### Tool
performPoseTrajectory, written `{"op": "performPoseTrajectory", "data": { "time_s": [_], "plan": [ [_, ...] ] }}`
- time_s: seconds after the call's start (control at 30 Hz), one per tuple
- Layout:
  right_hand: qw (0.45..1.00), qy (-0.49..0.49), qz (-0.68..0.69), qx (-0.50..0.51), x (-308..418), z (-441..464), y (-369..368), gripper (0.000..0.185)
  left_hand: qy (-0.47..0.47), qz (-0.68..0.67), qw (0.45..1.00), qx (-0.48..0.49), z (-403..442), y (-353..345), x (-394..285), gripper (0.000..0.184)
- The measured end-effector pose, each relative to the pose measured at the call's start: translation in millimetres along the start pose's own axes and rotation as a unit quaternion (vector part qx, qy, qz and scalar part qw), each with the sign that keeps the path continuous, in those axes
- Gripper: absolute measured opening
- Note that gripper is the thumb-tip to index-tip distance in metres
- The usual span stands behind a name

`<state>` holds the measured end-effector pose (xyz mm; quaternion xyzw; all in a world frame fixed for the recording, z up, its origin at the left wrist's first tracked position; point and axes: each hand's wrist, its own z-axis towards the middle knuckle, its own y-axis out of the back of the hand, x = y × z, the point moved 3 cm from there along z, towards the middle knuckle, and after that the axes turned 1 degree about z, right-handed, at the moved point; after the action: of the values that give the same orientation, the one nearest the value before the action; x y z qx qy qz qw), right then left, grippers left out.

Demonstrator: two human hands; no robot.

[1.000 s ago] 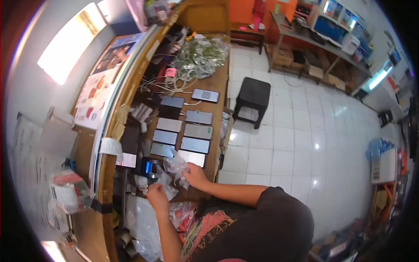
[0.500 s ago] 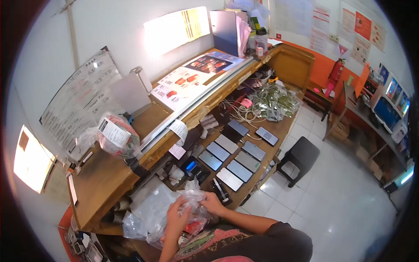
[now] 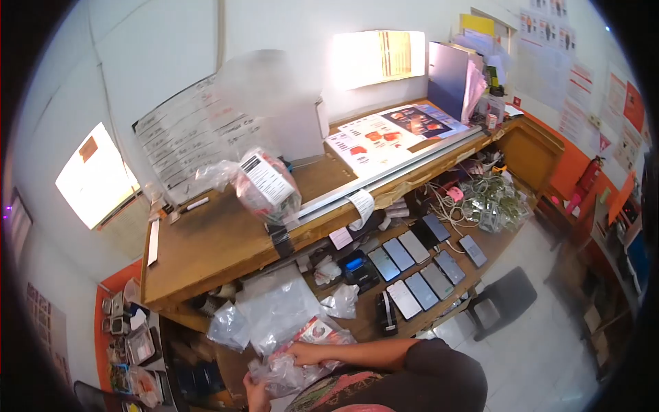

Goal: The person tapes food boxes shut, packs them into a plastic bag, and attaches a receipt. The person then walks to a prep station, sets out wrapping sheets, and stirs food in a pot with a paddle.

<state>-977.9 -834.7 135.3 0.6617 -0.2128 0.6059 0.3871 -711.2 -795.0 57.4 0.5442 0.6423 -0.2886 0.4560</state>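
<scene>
1. Head view: right hand (image 3: pixel 305 353) has its fingers clamped on a crumpled clear bag (image 3: pixel 285 376). Left hand (image 3: pixel 257 395) touches it at 8 o'clock; can't tell if those fingers grip.
2. Red pack (image 3: pixel 317 332) sits just past the right hand, at 1 o'clock.
3. Done, far as I can see: parcel (image 3: pixel 268 184) at 12 o'clock, up on the counter (image 3: pixel 199 254), is wrapped and labelled.
4. Left: bag's loose and bunched up, so I'd call it midway tbh. Can't tell what's inside.
</scene>
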Motion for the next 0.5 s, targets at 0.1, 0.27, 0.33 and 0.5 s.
{"op": "performPoseTrajectory", "data": {
  "time_s": [0.1,0.27,0.33,0.5],
  "plan": [
    [0.993,-0.024,-0.114,-0.018,-86,34,-39,0.047,-0.043,-0.050,0.996,0.059,-7,-21,-17,0.030],
    [0.991,-0.045,-0.111,-0.063,-63,47,-56,0.039,-0.246,0.030,0.968,0.023,-73,-48,-86,0.023],
    [0.993,-0.024,-0.102,-0.046,-58,64,-82,0.040,-0.243,-0.015,0.968,0.064,-106,-64,-118,0.019],
    [0.984,0.090,-0.118,0.101,-29,95,-131,0.043,-0.318,0.024,0.944,0.088,-114,-52,-136,0.010]
  ]
}}
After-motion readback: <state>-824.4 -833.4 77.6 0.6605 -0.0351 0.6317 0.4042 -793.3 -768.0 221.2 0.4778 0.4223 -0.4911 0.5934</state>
